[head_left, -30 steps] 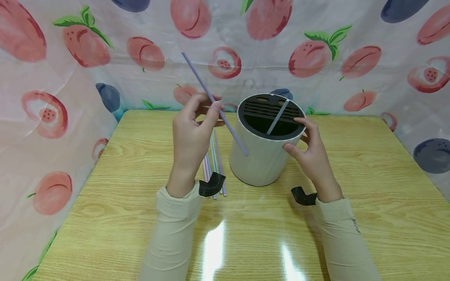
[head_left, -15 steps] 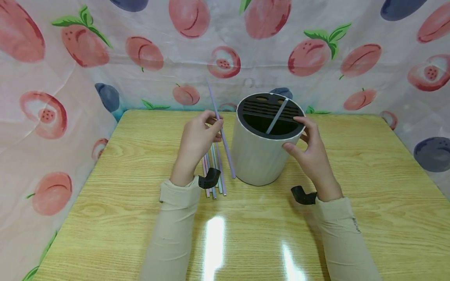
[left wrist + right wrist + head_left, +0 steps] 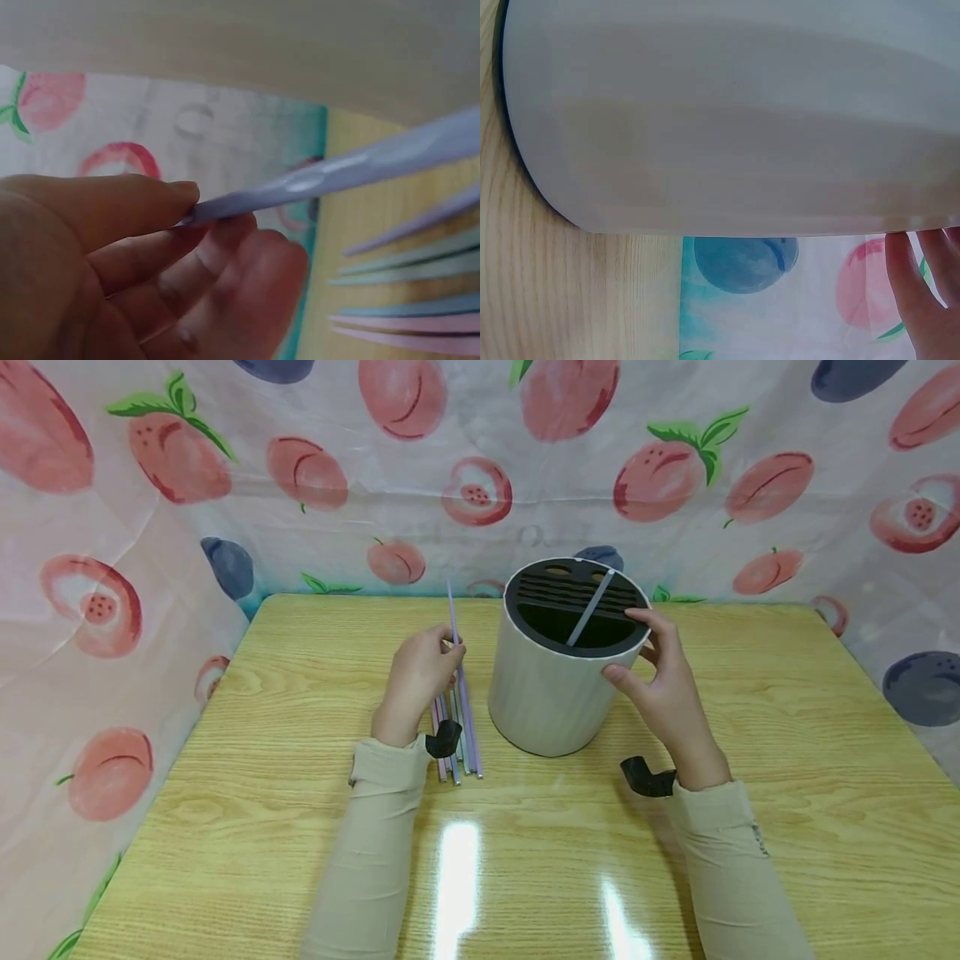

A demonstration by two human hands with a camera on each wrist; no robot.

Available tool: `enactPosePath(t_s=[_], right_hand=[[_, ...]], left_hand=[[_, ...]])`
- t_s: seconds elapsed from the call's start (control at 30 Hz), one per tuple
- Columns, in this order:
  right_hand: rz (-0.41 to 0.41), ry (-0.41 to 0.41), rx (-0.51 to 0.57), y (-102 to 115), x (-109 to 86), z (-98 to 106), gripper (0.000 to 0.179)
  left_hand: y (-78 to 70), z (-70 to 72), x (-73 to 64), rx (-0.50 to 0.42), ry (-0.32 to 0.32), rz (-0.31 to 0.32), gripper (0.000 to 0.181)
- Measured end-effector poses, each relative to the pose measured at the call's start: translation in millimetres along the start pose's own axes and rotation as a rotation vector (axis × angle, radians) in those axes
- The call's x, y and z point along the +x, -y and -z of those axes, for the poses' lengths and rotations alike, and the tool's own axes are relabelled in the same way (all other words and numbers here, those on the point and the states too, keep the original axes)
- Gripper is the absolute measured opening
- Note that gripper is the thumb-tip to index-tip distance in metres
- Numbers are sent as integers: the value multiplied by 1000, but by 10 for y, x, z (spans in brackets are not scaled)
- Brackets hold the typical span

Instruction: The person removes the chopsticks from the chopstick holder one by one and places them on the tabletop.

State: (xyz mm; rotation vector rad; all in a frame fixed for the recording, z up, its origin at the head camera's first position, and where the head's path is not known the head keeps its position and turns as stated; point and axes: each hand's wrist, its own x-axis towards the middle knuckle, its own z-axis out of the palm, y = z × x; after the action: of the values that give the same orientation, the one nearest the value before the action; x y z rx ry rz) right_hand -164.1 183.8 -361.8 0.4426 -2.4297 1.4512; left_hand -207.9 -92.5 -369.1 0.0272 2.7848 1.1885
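Observation:
My left hand (image 3: 422, 672) pinches a purple chopstick (image 3: 337, 171) between thumb and fingers, low over the table. Under and beside it lies a bundle of chopsticks (image 3: 456, 768) in pink, blue, pale green and purple. A round white utensil holder (image 3: 551, 710) stands upright to the right, its black top (image 3: 543, 620) having slots and a large opening. One pale grey-blue chopstick (image 3: 592, 606) leans in that opening. My right hand (image 3: 663, 681) grips the holder's right rim, thumb on the outer wall and fingers over the edge. In the right wrist view, fingers (image 3: 904, 274) touch its white wall.
A wooden table (image 3: 247, 827) carries everything. Behind and to the left hangs a peach-print cloth (image 3: 300, 543). Black wrist mounts (image 3: 648, 778) stick out from both cuffs.
My left hand has moved down toward the table and the chopstick bundle, and the purple chopstick has swung from a slant to lie nearly in line with it. My right hand stays at the holder.

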Motion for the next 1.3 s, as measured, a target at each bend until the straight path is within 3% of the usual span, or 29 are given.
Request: enactPosePath(t_s=[0.07,0.27,0.5,0.7,0.87,1.03,1.17,1.3], right_hand=[[-2,0,-2,-40,5,3,63],[5,2,-7,215,-31,-4,62],[6,-1,-10,256,-35,-8,61],[2,1,-2,254,-40,-9,60],[1,3,3,246,-39,-12,61],[6,4,5,233,-33,-14,61],[9,3,9,230,-32,-14,61],[2,3,4,231,-35,-15,61]], left_hand=[[44,-7,16,78,14,16,23],[194,-38,51,236,47,85,22],[321,-43,73,251,-28,152,24],[305,-47,81,239,22,132,29],[271,-61,75,242,103,77,34],[207,-53,62,213,103,-12,35],[107,-20,46,148,30,-140,34],[-43,15,10,80,-85,-270,31]])
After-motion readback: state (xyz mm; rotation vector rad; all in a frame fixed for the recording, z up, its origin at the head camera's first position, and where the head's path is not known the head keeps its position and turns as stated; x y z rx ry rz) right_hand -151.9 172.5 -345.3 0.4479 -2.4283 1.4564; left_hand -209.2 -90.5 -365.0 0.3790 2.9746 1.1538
